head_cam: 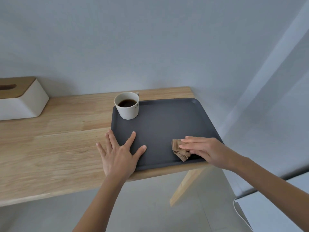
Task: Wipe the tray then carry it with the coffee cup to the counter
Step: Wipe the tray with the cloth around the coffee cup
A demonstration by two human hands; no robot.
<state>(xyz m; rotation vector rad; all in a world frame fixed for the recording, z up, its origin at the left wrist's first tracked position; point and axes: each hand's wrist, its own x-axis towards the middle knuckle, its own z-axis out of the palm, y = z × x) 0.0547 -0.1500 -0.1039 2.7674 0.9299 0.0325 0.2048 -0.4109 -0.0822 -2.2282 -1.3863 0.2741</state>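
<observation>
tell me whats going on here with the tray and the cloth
A person is wiping a dark tray that sits on a wooden table. The right hand presses a crumpled brown cloth flat against the tray's near right corner, while the left hand lies spread over the near left edge, steadying it. A white cup of coffee stands upright in the tray's far left corner. Carrying has not started.

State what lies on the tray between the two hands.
Head view: only bare dark tray separates the left hand from the right hand and its brown cloth.
</observation>
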